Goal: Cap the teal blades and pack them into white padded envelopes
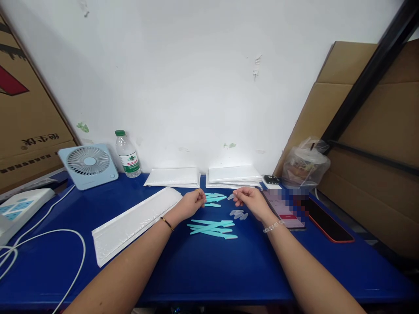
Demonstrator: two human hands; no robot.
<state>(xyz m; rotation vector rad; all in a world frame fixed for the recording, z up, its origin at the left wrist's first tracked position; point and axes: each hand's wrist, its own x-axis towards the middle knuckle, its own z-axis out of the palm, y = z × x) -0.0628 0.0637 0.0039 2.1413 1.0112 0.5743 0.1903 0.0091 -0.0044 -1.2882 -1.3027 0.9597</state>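
My left hand (191, 204) rests on the blue table (229, 266), fingers curled round the end of a teal plastic stick (214, 199) from a small heap. My right hand (249, 201) is closed in a pinch on a small clear cap (231, 197). More clear caps (238, 214) lie just below that hand. A second bunch of teal sticks (212, 228) lies nearer me between my forearms.
A long white padded sheet (131, 224) lies at left. Two stacks of white bags (173, 177) (234, 174) sit by the wall. Also a small fan (88, 165), a water bottle (127, 155), white cables (39, 244), two phones (284, 209) (327, 222), a bagged drink (304, 163), cardboard both sides.
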